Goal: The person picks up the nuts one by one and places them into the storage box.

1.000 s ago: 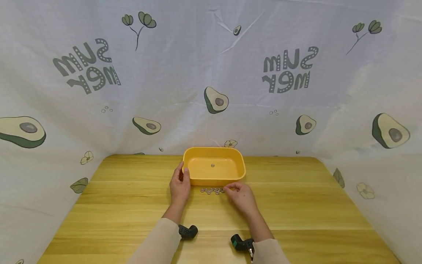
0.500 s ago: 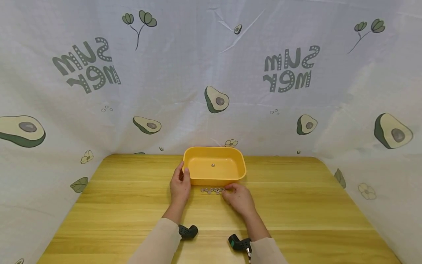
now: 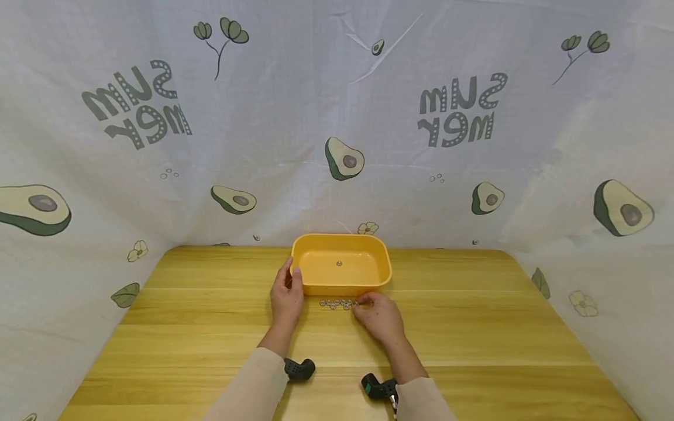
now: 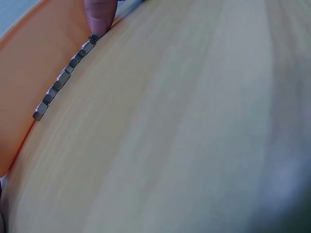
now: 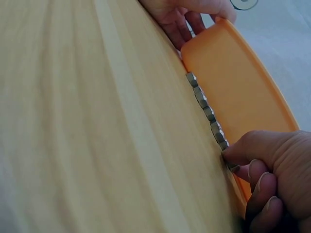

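A yellow rectangular bin (image 3: 342, 289) stands at the back of the table, a single small metal nut (image 3: 339, 264) lying on its floor. My left hand (image 3: 287, 297) holds the bin's left end, thumb at the near corner and fingers on the outer side. Along the front wall runs a row of several hex nuts (image 3: 337, 303), a couple of them set slightly forward. At the row's right end, my right hand (image 3: 380, 318) pinches the last nut (image 5: 234, 168) between thumb and index finger, its other fingers curled. The fingers partly hide that nut.
The bin and nuts rest on a wood-grain table (image 3: 474, 327). A white curtain (image 3: 295, 175) with avocado prints hangs close behind the bin and on both sides. Dark devices (image 3: 300, 370) are worn at both wrists.
My right hand has shifted slightly left, its fingers settling lower around the end nut. The left hand, the bin and the other nuts stay in place.
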Demonstrator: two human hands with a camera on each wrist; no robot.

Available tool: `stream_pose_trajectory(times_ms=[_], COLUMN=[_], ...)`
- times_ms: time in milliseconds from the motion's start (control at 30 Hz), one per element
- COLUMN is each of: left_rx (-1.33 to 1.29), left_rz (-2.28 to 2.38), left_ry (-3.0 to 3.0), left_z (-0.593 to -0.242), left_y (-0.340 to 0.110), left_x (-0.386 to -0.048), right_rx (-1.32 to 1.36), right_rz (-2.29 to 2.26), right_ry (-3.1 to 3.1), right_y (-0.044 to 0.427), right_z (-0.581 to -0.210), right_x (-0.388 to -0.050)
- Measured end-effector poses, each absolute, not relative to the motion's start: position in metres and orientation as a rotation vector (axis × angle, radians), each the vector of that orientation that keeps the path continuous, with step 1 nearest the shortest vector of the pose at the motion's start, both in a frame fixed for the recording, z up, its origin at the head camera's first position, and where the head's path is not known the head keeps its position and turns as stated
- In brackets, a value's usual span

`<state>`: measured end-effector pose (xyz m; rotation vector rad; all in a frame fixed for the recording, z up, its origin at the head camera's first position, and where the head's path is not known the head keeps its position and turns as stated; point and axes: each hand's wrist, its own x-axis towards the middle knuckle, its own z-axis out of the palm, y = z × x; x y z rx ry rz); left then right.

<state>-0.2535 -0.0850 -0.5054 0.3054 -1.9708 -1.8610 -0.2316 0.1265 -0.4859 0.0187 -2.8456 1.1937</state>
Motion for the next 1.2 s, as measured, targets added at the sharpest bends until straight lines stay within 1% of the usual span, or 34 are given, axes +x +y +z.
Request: stream_pose_trajectory(times_ms=[867,1200], left_rx=[0.288,0.295], left_rz=[-1.853,-1.864], left_ry=[-1.974,-1.972], left_z=[-0.5060,-0.5058], left_y=[-0.0860,-0.0861], left_x=[-0.2526,-0.2523], right_rx=[0.099,0.073], right_rz=[1.045,1.152], right_ry=[-2.831,-2.809], right_y=[0.1249,0.1235], right_z=[-0.4901,-0.4868], right_x=[-0.2297,-0.2258])
